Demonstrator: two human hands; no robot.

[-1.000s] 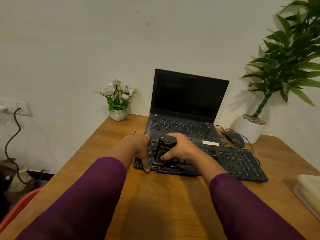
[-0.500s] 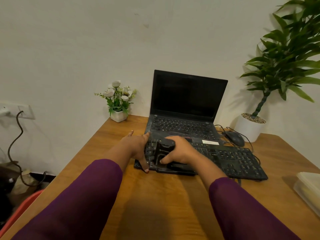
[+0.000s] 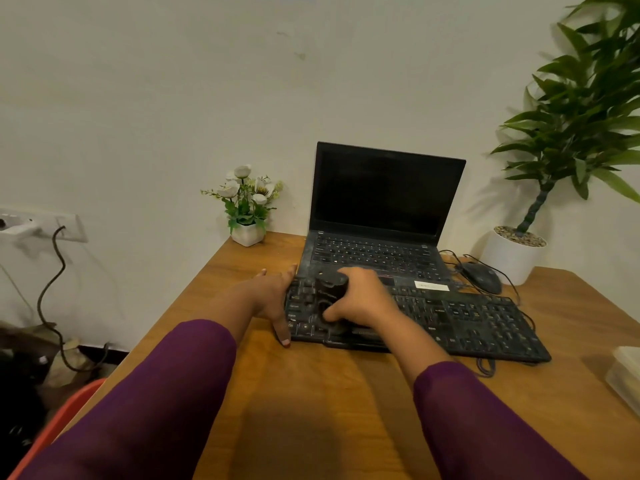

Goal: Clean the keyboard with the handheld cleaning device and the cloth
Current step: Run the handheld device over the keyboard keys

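A wall socket (image 3: 71,227) with a dark cable hanging from it sits at the far left, off the desk (image 3: 311,393), and something orange-red (image 3: 62,410) shows below it. At the desk's far left corner stands a small white pot of pale flowers (image 3: 246,233).

The left hand (image 3: 273,297) lies flat against the left end of the black keyboard (image 3: 485,323), its fingers straight and its thumb stretched along that end toward the desk's near edge; it clasps nothing. The keyboard lies across the middle of the desk, its far edge just over the front of the open laptop (image 3: 384,202), which stands against the far edge with a dark screen.

The handheld cleaning device (image 3: 329,292), black and stubby, stands on the keyboard's left part. The right hand (image 3: 365,301) has its fingers and thumb curled round it in a firm hold. The device's underside seems to touch the keys, though the hand hides the contact.

A black mouse (image 3: 481,277) rests beyond the keyboard's right end, beside a white pot (image 3: 512,254) with a tall green plant at the far right corner. A pale plastic box (image 3: 627,375) sits at the desk's right edge.
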